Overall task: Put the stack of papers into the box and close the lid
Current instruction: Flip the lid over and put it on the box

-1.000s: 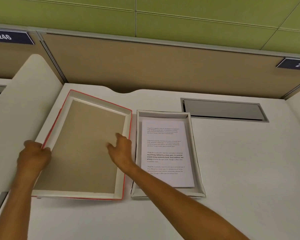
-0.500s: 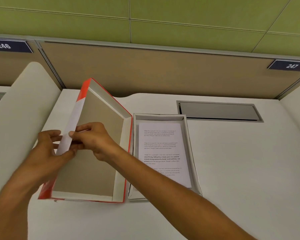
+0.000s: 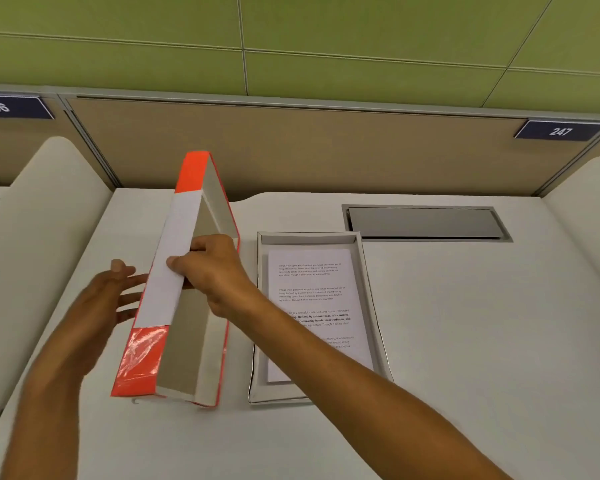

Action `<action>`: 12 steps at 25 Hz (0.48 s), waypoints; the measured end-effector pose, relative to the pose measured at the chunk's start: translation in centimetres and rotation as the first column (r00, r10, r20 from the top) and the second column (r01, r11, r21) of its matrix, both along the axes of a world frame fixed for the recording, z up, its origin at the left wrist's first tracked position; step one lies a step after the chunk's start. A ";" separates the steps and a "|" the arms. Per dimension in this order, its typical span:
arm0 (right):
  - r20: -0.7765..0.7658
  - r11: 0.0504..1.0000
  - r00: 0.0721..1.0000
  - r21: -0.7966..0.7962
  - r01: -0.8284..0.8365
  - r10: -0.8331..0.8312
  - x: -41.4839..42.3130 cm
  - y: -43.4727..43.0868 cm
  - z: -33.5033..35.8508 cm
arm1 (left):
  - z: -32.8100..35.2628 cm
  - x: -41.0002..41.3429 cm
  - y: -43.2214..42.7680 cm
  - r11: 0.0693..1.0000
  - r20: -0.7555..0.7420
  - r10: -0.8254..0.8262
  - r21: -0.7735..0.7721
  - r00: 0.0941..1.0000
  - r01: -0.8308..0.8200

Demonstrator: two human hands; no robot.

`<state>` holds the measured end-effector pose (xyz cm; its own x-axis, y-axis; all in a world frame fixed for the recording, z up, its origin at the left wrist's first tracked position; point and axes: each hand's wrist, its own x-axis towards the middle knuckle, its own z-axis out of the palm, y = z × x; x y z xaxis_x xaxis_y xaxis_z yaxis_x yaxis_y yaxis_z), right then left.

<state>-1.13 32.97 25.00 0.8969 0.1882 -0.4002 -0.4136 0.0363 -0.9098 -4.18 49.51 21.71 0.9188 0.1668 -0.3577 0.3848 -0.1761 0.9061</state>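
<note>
While the orange-and-white lid (image 3: 174, 282) stands on edge on the white desk (image 3: 465, 341), the right hand (image 3: 215, 268) pinches its upper rim; the left hand (image 3: 108, 299), fingers spread, hovers at nine o'clock. At three o'clock, papers (image 3: 312, 292) lie in the open box (image 3: 368, 271), the forearm crossing them.

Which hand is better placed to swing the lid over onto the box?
Right. The right hand already grips the lid at its raised edge, nearer the box; the left hand is open behind it.
</note>
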 end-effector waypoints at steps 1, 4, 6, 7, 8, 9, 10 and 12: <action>-0.003 1.000 1.000 0.023 0.016 -0.016 -0.2 -0.8 0.5 | -0.4 0.0 -0.7 1.000 -0.044 0.018 0.002 0.999 -0.018; -0.046 0.987 0.999 0.158 0.019 -0.012 -0.7 -3.7 1.7 | -3.5 -0.7 -0.4 0.994 -0.106 0.053 -0.094 0.993 -0.063; -0.056 0.972 0.998 0.233 0.008 0.005 -1.1 -6.0 2.1 | -6.5 0.2 -0.5 0.956 -0.270 0.105 -0.237 0.957 -0.172; -0.054 0.966 0.999 0.259 0.010 0.004 -1.3 -7.3 2.2 | -7.6 0.2 -0.7 0.931 -0.304 0.101 -0.306 0.947 -0.197; -0.046 0.962 0.999 0.273 0.014 -0.001 -1.5 -8.9 2.3 | -8.1 0.1 -1.2 0.915 -0.310 0.084 -0.352 0.947 -0.196; -0.029 0.964 1.000 0.266 0.015 -0.008 -1.8 -10.7 2.4 | -8.4 -0.1 -1.9 0.902 -0.294 0.061 -0.393 0.954 -0.179; -0.001 0.972 1.000 0.234 0.007 -0.007 -2.2 -12.7 2.5 | -9.1 -0.2 -2.4 0.901 -0.277 0.057 -0.400 0.959 -0.169; 0.053 0.992 0.999 0.127 -0.011 0.004 -3.2 -16.5 2.5 | -9.2 -0.2 -3.9 0.910 -0.223 0.046 -0.392 0.974 -0.133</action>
